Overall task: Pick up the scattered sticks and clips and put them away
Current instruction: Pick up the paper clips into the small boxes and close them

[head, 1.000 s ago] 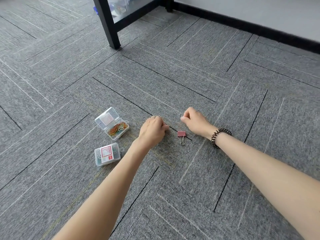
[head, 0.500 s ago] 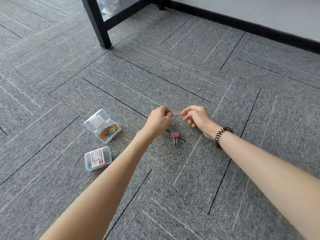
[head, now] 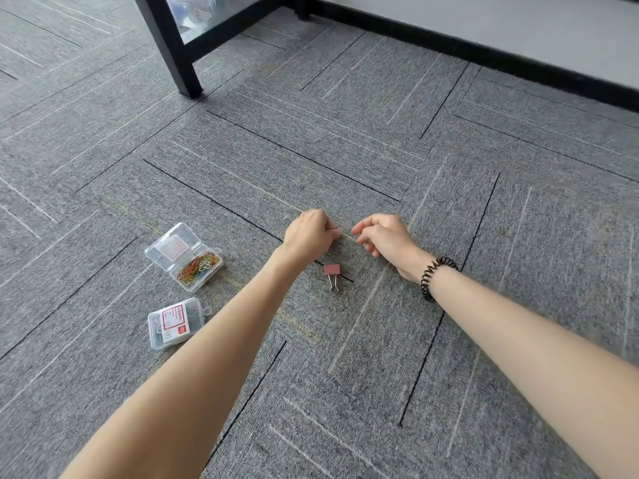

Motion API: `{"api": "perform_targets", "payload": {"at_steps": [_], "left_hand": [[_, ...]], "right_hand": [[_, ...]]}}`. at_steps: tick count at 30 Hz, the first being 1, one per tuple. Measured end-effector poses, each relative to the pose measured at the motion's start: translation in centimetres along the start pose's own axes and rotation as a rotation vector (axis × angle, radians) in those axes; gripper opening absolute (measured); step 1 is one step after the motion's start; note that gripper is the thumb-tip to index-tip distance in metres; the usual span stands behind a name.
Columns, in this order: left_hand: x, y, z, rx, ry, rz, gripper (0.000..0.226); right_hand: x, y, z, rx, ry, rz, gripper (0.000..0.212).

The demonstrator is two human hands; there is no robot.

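No words or numbers can be read here. The small closed see-through plastic box (head: 157,331) has a white and red paper label (head: 177,319) on its lid. The label has lines of tiny print and a red patch in one corner, but the print is too small to read. The open see-through plastic box (head: 198,267) has a white label with a red edge (head: 172,246) in its lid, also too faint to read.
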State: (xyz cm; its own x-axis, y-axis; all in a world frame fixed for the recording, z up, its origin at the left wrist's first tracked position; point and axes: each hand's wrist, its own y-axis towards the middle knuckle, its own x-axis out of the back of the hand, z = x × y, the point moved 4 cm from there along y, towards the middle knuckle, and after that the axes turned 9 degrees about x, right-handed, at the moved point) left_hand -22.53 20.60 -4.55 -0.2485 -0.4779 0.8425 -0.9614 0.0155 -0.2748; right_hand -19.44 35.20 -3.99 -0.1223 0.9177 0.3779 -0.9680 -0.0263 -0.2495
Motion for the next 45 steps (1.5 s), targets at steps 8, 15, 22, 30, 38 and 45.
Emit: {"api": "perform_targets", "payload": {"at_steps": [8, 15, 22, 30, 38, 45], "left_hand": [[3.6, -3.6, 5.0, 0.1, -0.002, -0.082, 0.021], [7.7, -8.1, 10.5, 0.124, 0.047, -0.253, 0.016], [10.4, -10.4, 14.0, 0.093, 0.174, -0.356, 0.008], [9.9, -9.0, 15.9, 0.101, 0.156, -0.42, 0.008], [9.0, -9.7, 16.9, 0.049, 0.023, -0.447, 0.021], [10.6, -12.7, 19.2, 0.115, 0.018, -0.567, 0.013]], "right_hand": [[-4.7, 0.3, 3.2, 0.115, -0.183, 0.166, 0.013], [-11.6, -0.3, 6.6, 0.34, -0.463, 0.326, 0.017], [-16.1, -1.5, 9.8, 0.575, -0.654, 0.383, 0.018], [-16.6, -0.8, 9.9, 0.624, -0.666, 0.331, 0.022], [-17.6, -0.5, 10.3, 0.773, -0.736, 0.264, 0.02], [-21.0, -1.7, 11.6, 1.084, -0.776, 0.264, 0.026]]}}
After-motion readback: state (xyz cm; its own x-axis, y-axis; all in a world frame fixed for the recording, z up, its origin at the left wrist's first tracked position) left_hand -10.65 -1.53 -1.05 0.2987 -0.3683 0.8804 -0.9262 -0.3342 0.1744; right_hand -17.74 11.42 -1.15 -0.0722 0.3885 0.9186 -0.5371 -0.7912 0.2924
